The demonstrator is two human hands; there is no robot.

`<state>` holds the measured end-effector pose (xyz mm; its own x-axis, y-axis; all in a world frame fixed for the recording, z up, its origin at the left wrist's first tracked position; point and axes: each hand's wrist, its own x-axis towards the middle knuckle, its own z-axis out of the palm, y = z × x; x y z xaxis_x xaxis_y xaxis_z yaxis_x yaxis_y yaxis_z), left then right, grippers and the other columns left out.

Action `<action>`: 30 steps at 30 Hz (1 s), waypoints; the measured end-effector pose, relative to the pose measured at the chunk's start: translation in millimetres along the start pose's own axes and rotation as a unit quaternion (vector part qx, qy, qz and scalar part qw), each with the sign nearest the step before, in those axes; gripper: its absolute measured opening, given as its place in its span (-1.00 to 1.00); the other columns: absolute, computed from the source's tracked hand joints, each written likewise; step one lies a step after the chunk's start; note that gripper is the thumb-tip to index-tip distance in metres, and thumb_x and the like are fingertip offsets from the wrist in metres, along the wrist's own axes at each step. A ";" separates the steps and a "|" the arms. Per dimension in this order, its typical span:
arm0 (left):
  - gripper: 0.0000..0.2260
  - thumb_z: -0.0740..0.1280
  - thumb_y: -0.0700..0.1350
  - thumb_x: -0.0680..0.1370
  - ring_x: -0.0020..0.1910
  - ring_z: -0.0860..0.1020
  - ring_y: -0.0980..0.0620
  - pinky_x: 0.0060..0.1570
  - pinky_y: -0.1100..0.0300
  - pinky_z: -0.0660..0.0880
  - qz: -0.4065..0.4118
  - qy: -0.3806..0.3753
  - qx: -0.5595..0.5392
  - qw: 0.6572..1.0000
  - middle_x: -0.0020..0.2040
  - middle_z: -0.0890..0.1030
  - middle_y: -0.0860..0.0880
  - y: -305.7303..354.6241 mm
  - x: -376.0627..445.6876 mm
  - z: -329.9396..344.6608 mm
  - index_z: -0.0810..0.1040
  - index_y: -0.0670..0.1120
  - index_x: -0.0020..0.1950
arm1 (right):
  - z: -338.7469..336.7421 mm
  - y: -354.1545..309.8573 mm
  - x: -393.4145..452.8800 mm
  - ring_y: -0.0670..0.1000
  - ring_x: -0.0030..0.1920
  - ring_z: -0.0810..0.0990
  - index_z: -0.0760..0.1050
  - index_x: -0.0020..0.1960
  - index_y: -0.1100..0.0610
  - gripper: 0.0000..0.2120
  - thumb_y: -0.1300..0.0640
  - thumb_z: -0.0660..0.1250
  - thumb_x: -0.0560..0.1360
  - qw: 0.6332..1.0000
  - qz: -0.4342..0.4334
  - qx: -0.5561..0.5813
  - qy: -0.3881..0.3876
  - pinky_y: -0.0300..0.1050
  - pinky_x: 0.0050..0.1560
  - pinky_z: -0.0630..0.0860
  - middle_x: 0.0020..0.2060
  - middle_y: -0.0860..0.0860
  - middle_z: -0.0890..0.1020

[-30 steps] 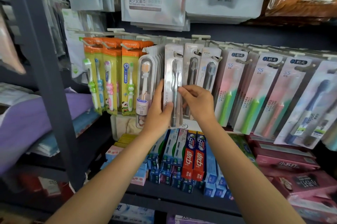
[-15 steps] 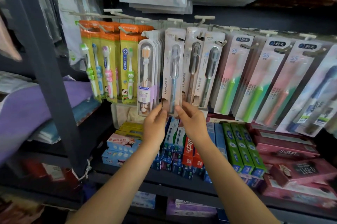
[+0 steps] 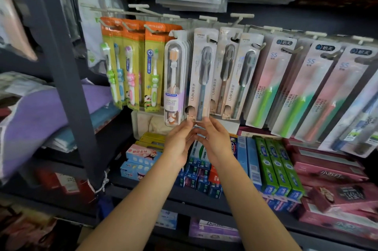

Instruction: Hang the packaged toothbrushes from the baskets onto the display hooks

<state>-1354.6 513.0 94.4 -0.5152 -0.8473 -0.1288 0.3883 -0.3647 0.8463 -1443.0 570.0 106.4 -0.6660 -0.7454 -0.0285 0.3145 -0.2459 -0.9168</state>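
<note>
A grey LMK toothbrush pack [image 3: 201,75] with a blue-handled brush hangs on a display hook [image 3: 210,39] in the middle of the row. My left hand [image 3: 180,142] and my right hand [image 3: 214,140] are side by side just below it, with loosely extended fingertips touching its bottom edge. Two more LMK packs [image 3: 235,75] hang right of it. A clear-cased orange brush pack [image 3: 174,83] hangs to its left, touching it. No basket of toothbrushes shows.
Orange-topped children's brush packs [image 3: 131,66] hang at left and pink-green SS packs [image 3: 286,87] at right. Toothpaste boxes [image 3: 274,167] fill the shelf under my hands. A dark upright post [image 3: 67,79] stands left. A white bin [image 3: 143,122] sits behind the packs.
Both hands slid from the pack's middle down to its bottom edge and their fingers loosened. The pack now hangs straight on its hook. My view dropped a little.
</note>
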 end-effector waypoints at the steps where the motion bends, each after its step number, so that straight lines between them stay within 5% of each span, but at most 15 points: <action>1: -0.68 0.34 -0.20 0.62 0.13 0.65 -0.06 0.15 0.14 0.56 -0.005 -0.001 0.010 1.000 0.22 0.66 -0.20 -0.6 -2.7 -4.5 0.53 -0.22 0.37 | -1.8 1.3 -2.1 0.09 -0.09 0.65 0.51 0.32 0.21 -0.72 0.13 0.31 0.65 1.000 0.010 0.021 0.018 -0.06 -0.09 0.62 0.03 0.22 0.68; 4: -0.70 0.29 -0.21 0.65 0.23 0.61 -0.09 0.23 0.11 0.51 -0.018 0.006 0.000 1.000 0.22 0.64 -0.17 -1.8 -13.9 -30.4 0.49 -0.19 0.38 | -6.0 10.4 -19.8 0.06 -0.19 0.65 0.51 0.19 0.26 -0.81 0.16 0.30 0.65 0.997 0.050 0.056 0.034 -0.09 -0.14 0.63 -0.10 0.16 0.64; 7: -0.77 0.26 -0.16 0.66 0.22 0.59 -0.07 0.32 0.08 0.44 -0.011 0.029 -0.068 0.997 0.23 0.62 -0.17 13.7 -21.3 -53.0 0.53 -0.18 0.29 | 9.0 19.4 -38.4 0.08 -0.07 0.66 0.54 0.07 0.23 -0.85 0.14 0.29 0.65 0.993 0.093 0.070 -0.013 -0.11 -0.07 0.64 -0.07 0.16 0.65; 10: -0.83 0.23 -0.14 0.68 0.29 0.53 0.01 0.32 0.13 0.38 0.047 0.033 -0.022 0.998 0.17 0.64 0.01 30.5 -22.0 -55.3 0.56 -0.02 0.22 | 37.0 21.1 -41.5 0.05 0.18 0.64 0.53 0.29 0.20 -0.73 0.09 0.28 0.66 0.995 0.068 0.059 -0.051 -0.03 0.29 0.54 0.15 0.12 0.67; 13: -0.74 0.27 0.06 0.61 0.38 0.45 0.11 0.45 0.03 0.31 0.094 0.019 0.125 0.988 0.34 0.56 0.14 38.6 -24.6 -44.6 0.55 0.23 0.28 | 60.4 20.5 -36.6 0.02 0.39 0.49 0.25 0.57 0.09 -0.47 0.02 0.28 0.65 0.997 0.048 0.042 -0.052 -0.02 0.47 0.38 0.41 0.04 0.51; 15: -0.69 0.23 0.13 0.63 0.39 0.42 0.14 0.44 0.02 0.31 0.105 0.005 0.184 0.977 0.40 0.50 0.18 41.8 -25.7 -38.4 0.48 0.31 0.38 | 67.0 23.4 -29.0 0.02 0.43 0.45 0.13 0.63 0.01 -0.38 -0.04 0.28 0.65 0.996 0.045 0.039 -0.061 -0.03 0.46 0.36 0.46 0.03 0.46; 20: -0.67 0.14 0.07 0.72 0.30 0.43 0.15 0.26 0.18 0.31 0.116 0.012 0.212 0.970 0.32 0.48 0.16 50.6 -27.1 -29.7 0.39 0.18 0.49 | 71.6 26.9 -15.4 0.02 0.31 0.60 0.28 0.57 -0.01 -0.49 -0.04 0.26 0.66 0.994 0.048 0.053 -0.084 0.03 0.39 0.48 0.29 0.01 0.64; 27: -0.73 0.16 0.04 0.71 0.16 0.48 0.23 0.09 0.27 0.38 0.119 -0.005 0.225 0.967 0.15 0.53 0.26 51.4 -26.1 -30.4 0.41 0.22 0.41 | 71.4 21.4 -21.2 0.06 0.29 0.60 0.35 0.53 0.08 -0.54 -0.03 0.23 0.67 0.996 0.042 0.057 -0.061 -0.10 0.11 0.55 0.25 0.06 0.66; 30: -0.65 0.21 0.05 0.69 0.30 0.50 0.12 0.26 0.14 0.42 0.094 0.012 0.217 0.972 0.30 0.55 0.13 53.3 -24.6 -47.4 0.43 0.12 0.48 | 71.0 25.4 -34.0 0.13 0.23 0.62 0.52 0.32 0.15 -0.66 -0.05 0.22 0.68 0.993 0.082 0.071 -0.051 -0.04 0.20 0.55 0.15 0.13 0.67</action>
<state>-1285.0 496.1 118.2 -0.4466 -0.8938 0.0406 0.1120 -0.0108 0.9936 -1364.3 545.1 112.4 -0.5287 -0.8395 -0.1254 0.5100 -0.1961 -0.8375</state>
